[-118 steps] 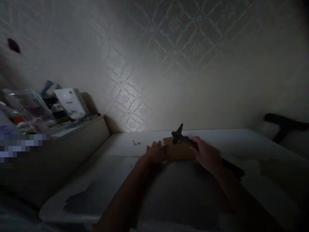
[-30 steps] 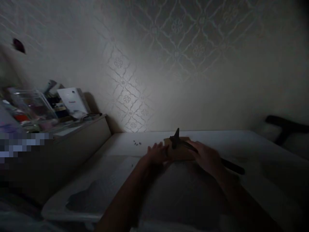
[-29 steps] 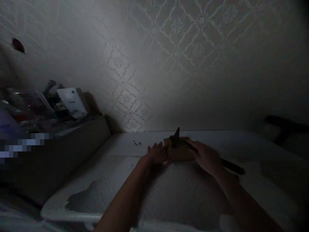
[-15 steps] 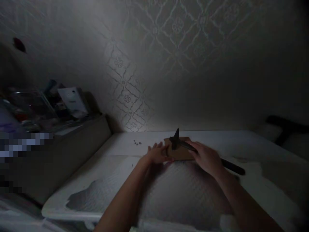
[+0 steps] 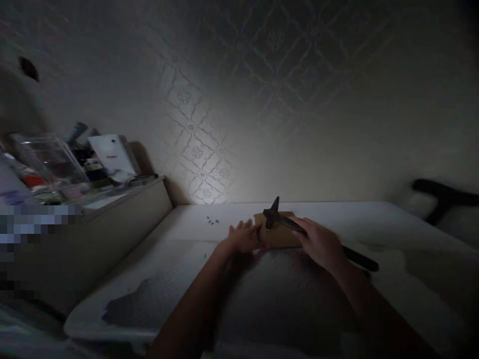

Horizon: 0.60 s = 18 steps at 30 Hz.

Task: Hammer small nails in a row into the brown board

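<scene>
My right hand (image 5: 322, 245) is closed around the handle of a dark claw hammer (image 5: 272, 217). The hammer's head is over the left part of a small brown board (image 5: 281, 239), its claw pointing up. Just below the striking face shows a tiny shiny bit, perhaps a nail; whether they touch I cannot tell. At the board's left edge lies my left hand (image 5: 244, 238), with its fingers spread and its thumb side against the board. Several small dark pieces (image 5: 213, 221), possibly nails, lie on the white table (image 5: 187, 227) to the left.
On the left, a cabinet (image 5: 130, 209) bears a clear plastic box (image 5: 52, 159), a white box (image 5: 112, 152) and clutter. A patterned wall (image 5: 299, 164) rises behind the table. Something black (image 5: 445, 194) juts in at the right edge. The room is dim.
The hammer's head has risen very slightly, and the shiny bit beneath it now shows. Both hands keep nearly the same place. Light on the wall and table has shifted.
</scene>
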Each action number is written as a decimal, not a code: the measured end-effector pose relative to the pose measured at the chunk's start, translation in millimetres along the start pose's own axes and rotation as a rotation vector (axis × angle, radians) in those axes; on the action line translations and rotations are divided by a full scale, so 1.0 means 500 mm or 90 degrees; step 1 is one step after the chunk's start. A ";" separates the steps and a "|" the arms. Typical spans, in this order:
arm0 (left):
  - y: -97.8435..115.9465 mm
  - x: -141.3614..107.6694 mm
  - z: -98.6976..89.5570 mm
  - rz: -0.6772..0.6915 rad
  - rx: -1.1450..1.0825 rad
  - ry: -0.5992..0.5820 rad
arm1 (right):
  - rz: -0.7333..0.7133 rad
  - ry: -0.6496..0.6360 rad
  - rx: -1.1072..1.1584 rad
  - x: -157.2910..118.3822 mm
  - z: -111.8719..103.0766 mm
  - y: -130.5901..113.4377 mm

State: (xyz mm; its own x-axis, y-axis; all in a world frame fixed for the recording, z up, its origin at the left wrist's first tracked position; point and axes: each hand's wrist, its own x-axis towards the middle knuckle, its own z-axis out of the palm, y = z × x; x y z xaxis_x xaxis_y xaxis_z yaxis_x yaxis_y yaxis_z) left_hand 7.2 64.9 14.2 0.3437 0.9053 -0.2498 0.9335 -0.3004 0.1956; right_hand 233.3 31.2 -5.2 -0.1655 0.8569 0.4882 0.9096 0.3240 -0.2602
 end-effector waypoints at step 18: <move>0.001 0.001 -0.003 -0.001 0.004 -0.026 | -0.014 0.013 -0.014 -0.002 0.002 -0.001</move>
State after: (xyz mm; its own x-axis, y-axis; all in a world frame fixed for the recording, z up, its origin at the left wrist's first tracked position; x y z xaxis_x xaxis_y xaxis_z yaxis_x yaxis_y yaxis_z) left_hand 7.8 65.6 15.5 0.3454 0.8929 -0.2888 0.9349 -0.3005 0.1889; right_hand 232.7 30.6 -6.2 -0.1781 0.8414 0.5102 0.9142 0.3334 -0.2306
